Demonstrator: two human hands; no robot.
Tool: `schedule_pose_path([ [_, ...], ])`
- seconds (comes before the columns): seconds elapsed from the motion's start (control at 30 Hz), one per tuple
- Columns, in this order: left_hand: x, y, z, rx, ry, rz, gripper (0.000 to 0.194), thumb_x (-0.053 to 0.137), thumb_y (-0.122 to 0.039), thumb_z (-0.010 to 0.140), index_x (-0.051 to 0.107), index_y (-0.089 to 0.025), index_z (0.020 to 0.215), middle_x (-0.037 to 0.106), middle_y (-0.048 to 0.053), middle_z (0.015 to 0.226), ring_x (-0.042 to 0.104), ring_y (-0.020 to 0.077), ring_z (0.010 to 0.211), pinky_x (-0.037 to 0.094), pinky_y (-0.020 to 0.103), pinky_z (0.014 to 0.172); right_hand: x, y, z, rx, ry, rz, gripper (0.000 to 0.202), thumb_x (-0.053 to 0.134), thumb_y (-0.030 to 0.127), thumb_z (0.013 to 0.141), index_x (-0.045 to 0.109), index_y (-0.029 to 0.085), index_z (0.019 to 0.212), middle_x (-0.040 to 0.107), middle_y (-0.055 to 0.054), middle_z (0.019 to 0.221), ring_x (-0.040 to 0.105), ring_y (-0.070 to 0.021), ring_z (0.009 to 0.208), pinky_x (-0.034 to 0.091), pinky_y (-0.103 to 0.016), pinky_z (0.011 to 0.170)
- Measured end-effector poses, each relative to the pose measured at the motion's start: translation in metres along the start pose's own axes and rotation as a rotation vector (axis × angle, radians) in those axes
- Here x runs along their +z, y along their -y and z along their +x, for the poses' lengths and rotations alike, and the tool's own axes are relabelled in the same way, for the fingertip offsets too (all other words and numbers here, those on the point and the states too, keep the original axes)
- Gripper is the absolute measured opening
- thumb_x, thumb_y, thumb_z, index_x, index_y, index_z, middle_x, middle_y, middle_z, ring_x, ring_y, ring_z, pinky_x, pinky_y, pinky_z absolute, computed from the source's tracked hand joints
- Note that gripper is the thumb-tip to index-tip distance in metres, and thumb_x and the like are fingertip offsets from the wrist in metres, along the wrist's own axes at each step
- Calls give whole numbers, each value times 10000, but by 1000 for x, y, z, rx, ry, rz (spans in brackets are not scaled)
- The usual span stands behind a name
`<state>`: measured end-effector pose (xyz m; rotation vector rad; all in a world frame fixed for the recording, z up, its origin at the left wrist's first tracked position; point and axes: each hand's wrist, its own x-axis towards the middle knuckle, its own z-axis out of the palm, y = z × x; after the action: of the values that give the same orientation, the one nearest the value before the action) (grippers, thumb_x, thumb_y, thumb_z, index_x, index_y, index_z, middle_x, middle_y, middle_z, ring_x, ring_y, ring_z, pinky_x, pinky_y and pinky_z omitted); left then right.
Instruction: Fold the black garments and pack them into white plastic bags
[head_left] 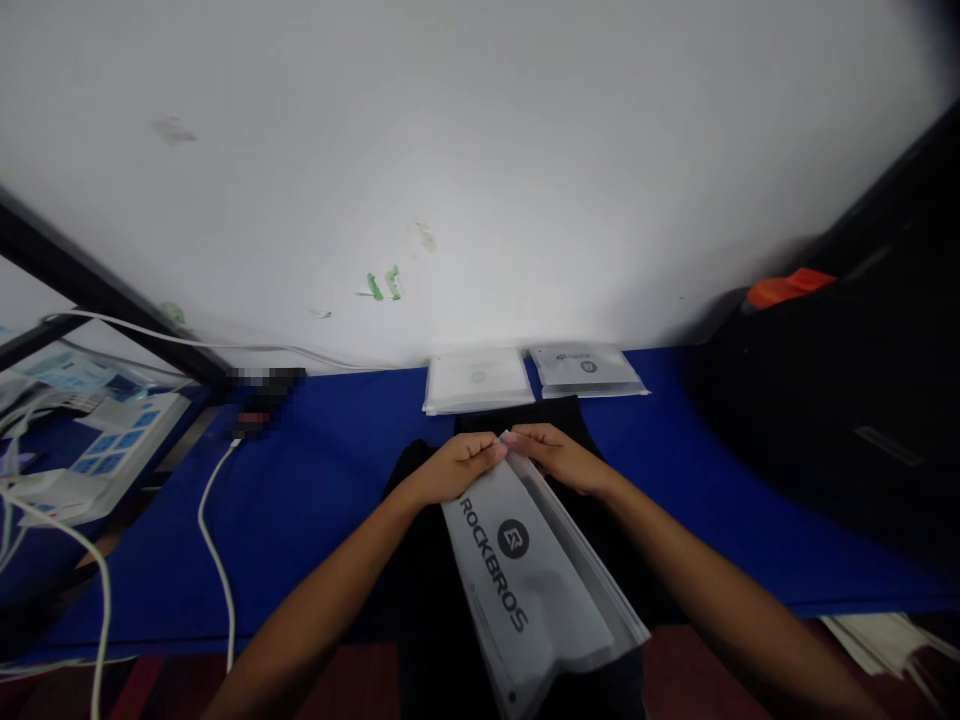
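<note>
A frosted plastic zip pouch (pixel 525 560) printed "ROCKBROS" with a round logo is held in front of me, tilted, its near end hanging low. My left hand (pixel 463 466) pinches its far end at the left corner. Right beside it, my right hand (pixel 551 455) grips the same end, thumbs almost meeting. Grey material shows through the pouch, but what it is I cannot tell. Black fabric (pixel 555 412) lies on the blue surface just beyond and beneath my hands. Behind that, two similar flat pouches rest against the wall: a whitish one (pixel 478 380) and a printed one (pixel 589 370).
The blue-covered surface (pixel 337 450) runs along a white wall (pixel 480 180). On the left are a white power strip (pixel 124 450), a dark device (pixel 264 400) with a white cable (pixel 214 530), and more loose cables. A large black bag (pixel 840 420) with an orange item (pixel 791 288) stands at right.
</note>
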<state>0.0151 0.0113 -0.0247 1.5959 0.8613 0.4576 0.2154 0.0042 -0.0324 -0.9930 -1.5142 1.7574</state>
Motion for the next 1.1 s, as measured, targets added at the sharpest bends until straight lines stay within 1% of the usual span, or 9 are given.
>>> schedule_pose_path([
  [0.13,-6,0,1,16,-153,10,483,539,-606,881,455,-176,679,421,-50,588,356,69,486,283,172,434,-4,1,-2,-33,13,-40,472,592,579,867,463,189,634,405,83,518,351,-61,453,291,-201,446],
  [0.27,-40,4,0,25,-359,-66,494,615,-618,815,481,-173,649,431,-52,542,347,66,445,253,178,412,-12,6,-7,-48,54,-49,452,611,517,876,446,189,612,426,89,497,377,-53,420,283,-189,415],
  [0.37,-71,11,-4,38,-517,-131,485,678,-605,769,507,-168,648,463,-51,524,356,61,416,252,178,405,-20,10,-12,-32,139,-3,426,582,480,905,450,202,610,451,95,424,444,-73,342,355,-192,368],
  [0.5,-90,16,-8,24,-547,-170,450,705,-575,766,546,-164,677,499,-46,517,388,65,405,271,176,402,-28,13,-15,-36,246,-18,417,579,432,925,479,189,601,538,59,436,553,-90,360,440,-191,392],
  [0.63,-80,15,-7,-18,-457,-193,453,702,-583,768,551,-165,685,507,-42,515,397,63,395,279,175,395,-27,15,-12,-120,95,8,226,613,400,922,613,178,881,672,18,667,614,-88,468,490,-197,451],
  [0.73,-65,11,-4,-55,-382,-191,473,697,-599,771,538,-163,679,501,-43,512,399,61,397,278,171,392,-22,15,-9,-194,59,-35,246,642,370,908,630,207,1092,677,11,795,601,-82,567,507,-207,526],
  [0.87,-43,5,-2,-54,-308,-191,494,662,-624,792,527,-162,683,507,-41,529,408,60,413,288,167,398,-16,11,-7,-145,135,-91,274,697,361,859,651,190,1069,685,-32,932,632,-141,803,524,-268,710],
  [0.97,-28,2,-1,-50,-289,-176,487,641,-624,809,531,-162,700,508,-42,542,412,62,425,298,170,407,-13,8,-7,-119,149,-174,294,756,360,791,664,169,995,685,-39,950,626,-171,839,513,-282,722],
  [1.1,-20,3,0,-43,-286,-149,474,652,-613,803,545,-160,714,503,-48,544,411,62,429,298,174,411,-14,8,-7,-123,296,-239,279,738,386,793,690,153,939,692,-26,910,638,-199,867,518,-308,762],
])
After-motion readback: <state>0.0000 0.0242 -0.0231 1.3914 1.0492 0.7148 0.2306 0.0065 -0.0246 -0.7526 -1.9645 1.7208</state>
